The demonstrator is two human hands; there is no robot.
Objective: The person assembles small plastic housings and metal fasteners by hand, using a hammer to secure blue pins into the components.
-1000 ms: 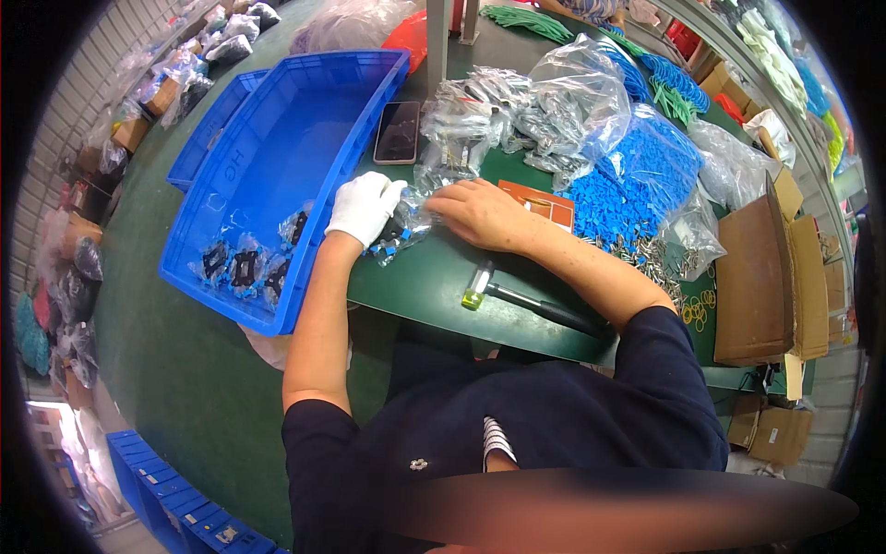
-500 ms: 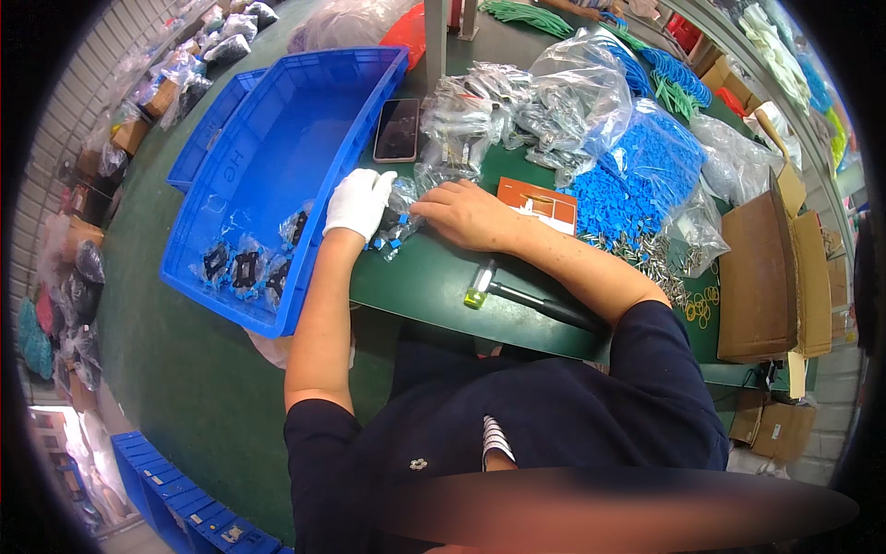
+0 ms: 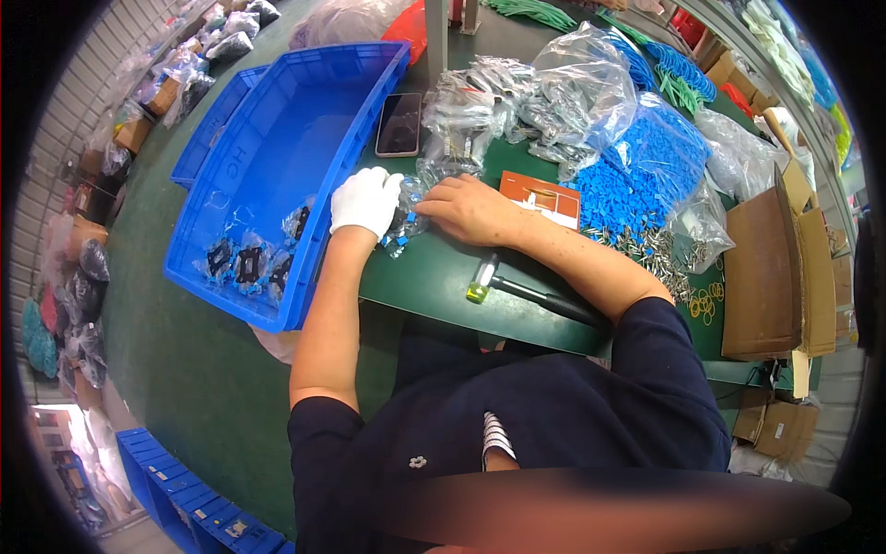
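Left head-worn fisheye; looks steeply down past wearer's chest onto nearby green table; edges bend at rim.

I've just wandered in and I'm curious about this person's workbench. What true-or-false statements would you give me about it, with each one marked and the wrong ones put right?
1. The left hand wears a white glove. True.
2. Clear-wrapped parts lie between it and the right hand. True.
3. The right hand is gloved too. False: it is bare.
4. A hammer lies on the green table. True.
5. The right hand grips the hammer. False: the hammer lies apart from both hands.
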